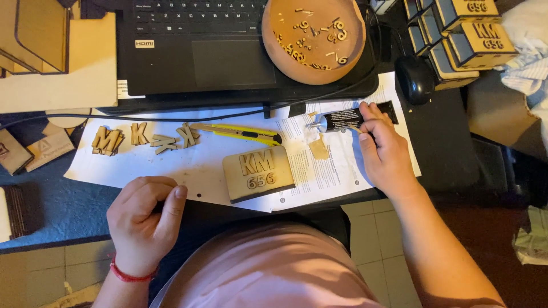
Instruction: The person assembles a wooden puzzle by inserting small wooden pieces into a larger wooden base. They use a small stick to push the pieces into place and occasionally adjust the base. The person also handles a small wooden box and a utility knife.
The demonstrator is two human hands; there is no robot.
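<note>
While the right hand (pixel 383 149) grips a black glue tube (pixel 353 118) over the paper (pixel 194 162), the left hand (pixel 145 219) rests curled shut, empty, near the wooden plaque (pixel 258 172).

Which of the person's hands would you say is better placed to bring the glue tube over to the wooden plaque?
Right, probably. The right hand already rests on the black glue tube, just beside the wooden plaque. The left hand is curled at the desk edge, farther away.
</note>
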